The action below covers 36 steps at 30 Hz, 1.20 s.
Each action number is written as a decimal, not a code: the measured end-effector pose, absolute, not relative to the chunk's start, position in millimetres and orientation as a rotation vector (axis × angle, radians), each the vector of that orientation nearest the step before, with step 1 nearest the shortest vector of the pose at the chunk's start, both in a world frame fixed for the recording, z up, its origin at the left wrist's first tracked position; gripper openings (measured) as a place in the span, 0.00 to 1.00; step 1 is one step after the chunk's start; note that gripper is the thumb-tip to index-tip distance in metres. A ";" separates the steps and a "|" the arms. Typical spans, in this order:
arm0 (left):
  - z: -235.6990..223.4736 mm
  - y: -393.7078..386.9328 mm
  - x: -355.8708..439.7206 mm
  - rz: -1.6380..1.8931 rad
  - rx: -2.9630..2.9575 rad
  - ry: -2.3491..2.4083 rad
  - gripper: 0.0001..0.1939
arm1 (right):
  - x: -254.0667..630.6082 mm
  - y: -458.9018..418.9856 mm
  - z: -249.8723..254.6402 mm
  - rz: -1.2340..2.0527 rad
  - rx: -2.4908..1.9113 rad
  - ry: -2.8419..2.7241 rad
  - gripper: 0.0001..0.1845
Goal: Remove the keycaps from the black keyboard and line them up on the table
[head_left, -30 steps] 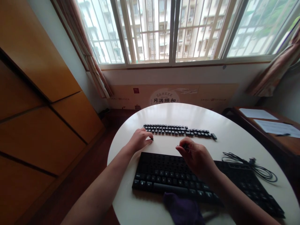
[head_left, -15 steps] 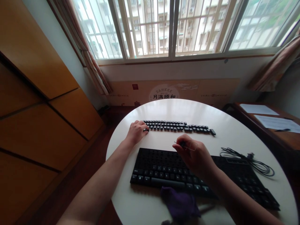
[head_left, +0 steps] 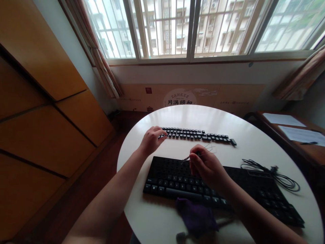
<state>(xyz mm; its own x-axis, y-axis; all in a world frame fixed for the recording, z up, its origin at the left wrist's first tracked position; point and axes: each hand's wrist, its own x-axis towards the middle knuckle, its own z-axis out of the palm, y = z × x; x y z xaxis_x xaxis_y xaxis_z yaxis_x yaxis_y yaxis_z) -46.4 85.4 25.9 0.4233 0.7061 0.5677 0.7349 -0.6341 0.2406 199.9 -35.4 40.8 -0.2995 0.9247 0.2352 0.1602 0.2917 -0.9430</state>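
Observation:
My left hand (head_left: 150,140) is at the left end of several rows of loose black keycaps (head_left: 188,134) on the white table. Its thumb and fingertips close round a keycap there. My right hand (head_left: 204,162) is closed round a wire keycap puller (head_left: 209,147), held above the keyboard. Thin wire loops show over the hand, and a slim metal end points left; the fist hides its middle. The black keyboard (head_left: 172,193) lies in front of me, its upper rows stripped of keycaps. Several lower letter keys and the space bar are in place.
A purple cloth (head_left: 195,217) lies at the keyboard's front edge, beside a brush (head_left: 181,236). The coiled black cable (head_left: 281,179) rests behind the keyboard's right part. Papers (head_left: 302,135) and a pen are on a side table at right. The round table's edge (head_left: 118,152) curves at left.
The right hand has turned so the puller's metal end points down to the left, over the keyboard. My left hand stays by the left end of the keycap rows. The view has shifted slightly.

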 end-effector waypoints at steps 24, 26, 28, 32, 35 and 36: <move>17.2 49.5 -1.7 -0.329 -3.037 -1.055 0.17 | 157.0 -50.1 16.9 0.744 -1.013 -2.307 0.10; 17.3 49.1 -1.9 -0.340 -3.025 -1.062 0.17 | 158.2 -50.6 13.8 0.733 -0.993 -2.261 0.10; 17.2 48.9 -2.3 -0.356 -3.012 -1.075 0.18 | 160.9 -49.9 11.0 0.739 -0.998 -2.180 0.10; 17.6 48.1 -2.2 -0.349 -3.000 -1.071 0.18 | 164.3 -50.2 8.1 0.796 -1.003 -2.105 0.10; 19.0 47.1 -1.4 -0.325 -2.981 -1.064 0.18 | 163.1 -53.0 6.7 0.884 -1.014 -2.055 0.09; 19.5 46.8 -1.1 -0.318 -2.977 -1.066 0.18 | 162.9 -53.6 6.5 0.921 -1.012 -2.015 0.10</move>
<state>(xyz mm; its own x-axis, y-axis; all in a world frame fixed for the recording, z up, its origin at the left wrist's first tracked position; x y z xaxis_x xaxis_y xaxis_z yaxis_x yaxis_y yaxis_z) -1.1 46.8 19.5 0.7552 0.6317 0.1750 0.6244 -0.7745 0.1011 162.9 -53.6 6.5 -0.4570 0.8506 0.2602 0.3596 0.4442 -0.8206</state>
